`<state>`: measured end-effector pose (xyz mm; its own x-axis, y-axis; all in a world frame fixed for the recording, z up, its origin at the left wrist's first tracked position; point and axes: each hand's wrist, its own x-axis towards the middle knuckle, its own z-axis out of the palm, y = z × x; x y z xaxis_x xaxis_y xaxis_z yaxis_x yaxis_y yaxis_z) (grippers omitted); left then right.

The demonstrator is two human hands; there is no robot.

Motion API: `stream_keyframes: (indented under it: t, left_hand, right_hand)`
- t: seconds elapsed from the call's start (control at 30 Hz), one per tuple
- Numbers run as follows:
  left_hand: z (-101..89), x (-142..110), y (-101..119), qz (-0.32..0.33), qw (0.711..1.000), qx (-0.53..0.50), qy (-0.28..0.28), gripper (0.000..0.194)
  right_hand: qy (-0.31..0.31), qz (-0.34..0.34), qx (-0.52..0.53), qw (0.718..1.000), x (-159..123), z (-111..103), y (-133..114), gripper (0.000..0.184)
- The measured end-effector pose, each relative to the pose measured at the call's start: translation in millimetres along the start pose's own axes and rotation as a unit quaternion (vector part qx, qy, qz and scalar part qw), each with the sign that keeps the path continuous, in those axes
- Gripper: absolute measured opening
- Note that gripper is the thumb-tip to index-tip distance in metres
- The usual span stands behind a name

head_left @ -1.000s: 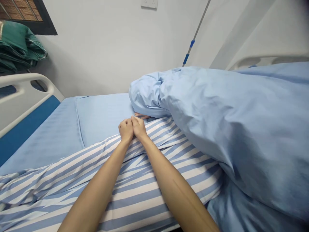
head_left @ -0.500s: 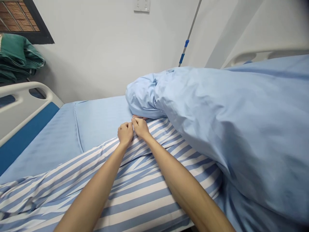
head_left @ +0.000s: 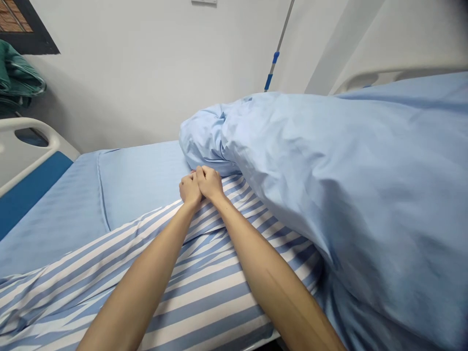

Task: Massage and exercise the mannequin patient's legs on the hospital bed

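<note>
My left hand (head_left: 189, 189) and my right hand (head_left: 210, 183) are side by side and touching, both with fingers curled, at the far edge of blue-and-white striped clothing (head_left: 212, 278). The clothing covers the body of a person lying on the bed. What my fingers close on is hidden on the far side. A small patch of skin shows just beyond my knuckles, too little to make out. A bunched light-blue quilt (head_left: 292, 141) lies over the person to the right, its folded end right behind my right hand.
Light-blue sheet (head_left: 139, 175) covers the bed beyond my hands. A bed-end board (head_left: 32, 161) rises at the left, with folded green cloth (head_left: 16, 73) behind it. A thin metal pole (head_left: 283, 29) with blue grips stands by the wall (head_left: 146, 63).
My right hand has shifted toward my left hand and now presses against it, partly overlapping. The skin beyond is now mostly covered. The view has moved slightly to the right and down.
</note>
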<state>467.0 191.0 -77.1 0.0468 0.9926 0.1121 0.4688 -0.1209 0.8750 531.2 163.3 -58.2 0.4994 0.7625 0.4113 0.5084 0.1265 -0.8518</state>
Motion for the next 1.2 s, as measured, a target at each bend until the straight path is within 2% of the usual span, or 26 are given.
stream_keyframes:
  t: [0.07, 0.13, 0.23, 0.33, 0.43, 0.53, 0.63, 0.77, 0.83, 0.93, 1.0, 1.07, 1.2]
  left_hand:
    - [0.1, -0.6, -1.6, 0.010, 1.000, 0.011, -0.003, 0.040]
    - [2.0, 0.7, 2.8, 0.028, 1.000, 0.007, 0.000, 0.036]
    - [10.9, 4.6, 19.8, 0.037, 0.997, -0.069, -0.016, 0.030]
    - [24.8, 5.9, 38.3, 0.004, 0.986, -0.163, -0.039, 0.029]
    - [35.8, 1.3, 42.1, 0.029, 0.988, -0.148, -0.030, 0.028]
    - [40.1, -4.2, 33.3, 0.088, 0.992, -0.083, -0.024, 0.030]
    - [42.3, -5.7, 27.5, 0.112, 0.992, -0.048, -0.045, 0.029]
    - [44.3, -5.8, 32.1, 0.126, 0.989, -0.058, -0.047, 0.030]
    - [38.5, -7.6, 32.8, 0.134, 0.986, -0.072, -0.075, 0.030]
    - [9.9, -10.4, 20.1, 0.148, 0.980, -0.080, -0.109, 0.029]
    - [-25.6, -8.6, 1.3, 0.148, 0.982, -0.071, -0.091, 0.031]
    - [-73.3, -1.7, -21.2, 0.129, 0.989, -0.041, -0.051, 0.032]
    - [-185.3, 20.2, -61.0, 0.107, 0.991, 0.077, 0.023, 0.030]
  right_hand:
    - [0.007, -0.029, -0.054, 0.998, 0.3, -7.5, 2.0, 0.033]
    - [0.011, -0.017, -0.057, 0.998, 2.3, -11.6, 8.2, 0.035]
    - [0.013, 0.010, 0.006, 1.000, 8.5, -12.1, 20.7, 0.036]
    - [0.045, 0.045, 0.090, 0.994, 15.6, -12.6, 28.4, 0.034]
    - [0.096, 0.088, 0.091, 0.987, 18.2, -19.7, 24.8, 0.034]
    - [0.106, 0.023, 0.000, 0.994, 16.1, -32.8, 14.8, 0.034]
    - [0.090, -0.052, -0.081, 0.991, 15.9, -44.4, 15.3, 0.033]
    - [0.093, -0.033, -0.081, 0.992, 21.4, -47.1, 39.5, 0.034]
    - [0.090, -0.026, -0.074, 0.993, 23.4, -44.6, 50.3, 0.034]
    - [0.089, -0.020, -0.074, 0.993, 23.3, -41.7, 55.7, 0.034]
    - [0.100, -0.010, -0.077, 0.992, 22.5, -41.2, 54.9, 0.036]
    - [0.105, -0.005, -0.086, 0.991, 21.7, -41.1, 53.8, 0.037]
    - [0.107, -0.013, -0.096, 0.990, 20.4, -39.5, 53.8, 0.039]
